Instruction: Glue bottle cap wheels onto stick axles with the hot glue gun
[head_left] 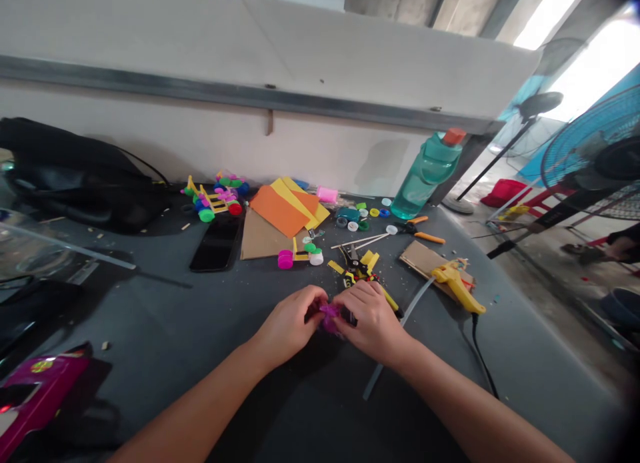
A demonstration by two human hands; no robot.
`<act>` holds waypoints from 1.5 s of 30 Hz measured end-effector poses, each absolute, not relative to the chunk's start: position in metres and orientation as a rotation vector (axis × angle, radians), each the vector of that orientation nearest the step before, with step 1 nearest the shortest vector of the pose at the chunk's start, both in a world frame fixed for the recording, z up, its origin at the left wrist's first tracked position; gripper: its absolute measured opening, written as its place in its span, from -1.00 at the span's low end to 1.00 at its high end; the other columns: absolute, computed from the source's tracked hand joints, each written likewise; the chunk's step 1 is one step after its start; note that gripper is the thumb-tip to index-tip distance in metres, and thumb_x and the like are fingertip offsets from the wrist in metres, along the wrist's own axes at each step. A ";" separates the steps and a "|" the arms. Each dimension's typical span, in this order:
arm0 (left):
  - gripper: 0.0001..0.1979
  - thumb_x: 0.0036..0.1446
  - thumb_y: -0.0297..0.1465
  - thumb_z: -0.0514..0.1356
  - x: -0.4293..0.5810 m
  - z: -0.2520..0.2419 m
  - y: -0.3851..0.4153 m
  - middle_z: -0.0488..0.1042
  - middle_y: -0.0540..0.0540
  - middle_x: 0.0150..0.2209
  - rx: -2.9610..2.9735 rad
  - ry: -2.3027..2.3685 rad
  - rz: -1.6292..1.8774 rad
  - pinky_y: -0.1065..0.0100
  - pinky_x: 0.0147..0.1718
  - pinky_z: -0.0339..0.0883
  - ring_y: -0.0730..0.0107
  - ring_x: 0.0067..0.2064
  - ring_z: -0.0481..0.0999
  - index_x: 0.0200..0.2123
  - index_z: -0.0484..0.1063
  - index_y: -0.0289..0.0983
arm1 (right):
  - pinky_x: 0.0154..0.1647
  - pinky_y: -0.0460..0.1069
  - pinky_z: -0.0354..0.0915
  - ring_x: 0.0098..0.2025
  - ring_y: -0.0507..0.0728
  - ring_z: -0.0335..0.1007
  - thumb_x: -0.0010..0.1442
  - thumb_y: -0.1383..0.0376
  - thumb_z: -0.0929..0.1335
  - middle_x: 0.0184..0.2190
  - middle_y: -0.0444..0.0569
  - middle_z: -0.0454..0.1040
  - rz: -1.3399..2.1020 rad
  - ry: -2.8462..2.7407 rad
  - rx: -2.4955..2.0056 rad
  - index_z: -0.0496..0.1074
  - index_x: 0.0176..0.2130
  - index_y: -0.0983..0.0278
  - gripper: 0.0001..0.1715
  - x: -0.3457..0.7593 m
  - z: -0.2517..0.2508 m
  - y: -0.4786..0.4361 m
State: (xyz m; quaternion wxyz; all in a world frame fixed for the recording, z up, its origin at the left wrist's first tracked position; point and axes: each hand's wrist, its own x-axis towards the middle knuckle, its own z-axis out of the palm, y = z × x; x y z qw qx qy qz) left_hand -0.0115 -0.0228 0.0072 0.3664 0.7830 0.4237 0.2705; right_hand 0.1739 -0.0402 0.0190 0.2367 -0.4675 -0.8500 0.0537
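Observation:
My left hand (297, 318) and my right hand (373, 316) meet over the near middle of the table. Both pinch a small, shiny purple piece (329, 317) that looks thin and crumpled; its kind is not clear. Just beyond my right hand lie pliers (355, 259) and other yellow-and-black tools, partly hidden by the fingers. Farther off sits a small wheeled toy (303, 253) with pink, green and white caps as wheels. A yellow glue gun (457, 283) rests on cardboard to the right, its clear glue stick (417, 301) reaching toward my right wrist.
A phone (215, 244), orange sheets (280, 208) and colourful toy cars (215, 201) lie farther back. Bottle caps (353, 226), orange-handled pliers (427, 236) and a teal bottle (425, 173) are behind. A black bag (75, 176) sits left; the glue gun's cord (483, 356) runs along the right.

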 end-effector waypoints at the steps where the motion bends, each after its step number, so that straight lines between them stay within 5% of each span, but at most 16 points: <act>1: -0.80 0.05 -0.52 0.10 -0.011 0.007 -0.023 0.44 0.01 -0.28 2.018 1.087 0.696 0.34 -0.24 0.29 0.38 -0.24 0.43 -0.22 0.31 -0.18 | -0.20 0.03 0.06 -0.29 0.12 0.29 0.09 0.33 0.34 -0.44 -0.07 0.46 0.140 -2.328 -1.282 0.41 -0.36 0.25 -0.96 0.173 0.018 -0.040; 16: -0.85 0.10 -0.49 0.08 -0.011 0.011 -0.023 0.44 -0.01 -0.29 2.031 1.083 0.775 0.33 -0.26 0.29 0.39 -0.27 0.42 -0.23 0.34 -0.21 | -0.28 0.01 0.20 -0.36 0.10 0.27 0.10 0.36 0.30 -0.49 -0.07 0.38 0.245 -2.031 -1.244 0.34 -0.39 0.25 -0.98 0.170 0.013 -0.041; 23: -0.80 0.07 -0.53 0.08 -0.012 0.006 -0.022 0.42 -0.03 -0.29 2.061 1.100 0.779 0.32 -0.25 0.29 0.36 -0.25 0.41 -0.21 0.33 -0.21 | -0.23 0.04 0.25 -0.28 0.13 0.32 0.13 0.30 0.34 -0.35 -0.01 0.47 0.350 -2.192 -1.162 0.39 -0.14 0.24 -0.76 0.175 0.012 -0.038; 37: -0.93 0.05 -0.41 0.16 -0.010 0.008 -0.023 0.40 -0.01 -0.36 2.050 1.023 0.715 0.35 -0.31 0.27 0.38 -0.30 0.39 -0.33 0.36 -0.23 | -0.25 0.03 0.25 -0.34 0.11 0.32 0.17 0.39 0.26 -0.45 -0.03 0.46 0.280 -2.232 -1.149 0.41 -0.34 0.26 -0.87 0.169 0.011 -0.041; 45: -0.86 0.06 -0.46 0.15 -0.012 0.004 -0.020 0.44 -0.01 -0.29 2.005 1.064 0.763 0.34 -0.25 0.28 0.37 -0.25 0.42 -0.26 0.40 -0.20 | -0.23 0.03 0.31 -0.24 0.14 0.34 0.15 0.39 0.30 -0.29 0.01 0.48 0.412 -2.149 -1.128 0.34 -0.06 0.23 -0.68 0.174 0.007 -0.041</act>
